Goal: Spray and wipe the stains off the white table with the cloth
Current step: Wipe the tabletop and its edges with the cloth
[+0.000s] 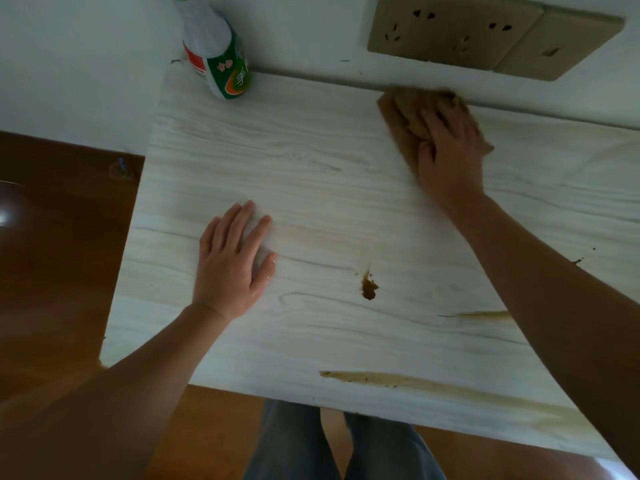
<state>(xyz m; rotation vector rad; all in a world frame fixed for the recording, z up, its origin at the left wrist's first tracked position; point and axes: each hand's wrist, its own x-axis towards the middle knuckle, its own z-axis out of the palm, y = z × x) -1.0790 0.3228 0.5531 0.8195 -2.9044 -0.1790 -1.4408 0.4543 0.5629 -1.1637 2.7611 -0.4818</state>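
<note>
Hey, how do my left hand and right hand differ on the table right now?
The left hand lies flat on bare table, fingers straight and spread; the right hand is on the brown cloth. The left hand sits nearer you, the right hand far back by the wall. Both are palm down.

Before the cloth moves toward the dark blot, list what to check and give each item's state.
1. Cloth held under the right hand at the table's far edge: ok.
2. Left hand flat on the table, apart from the stains: ok.
3. Spray bottle at the far left corner, outside the path: ok.
4. Dark blot wiped: not ok.
5. Long streak and short streak wiped: not ok.
6. Stains wet with spray: cannot tell.
</note>
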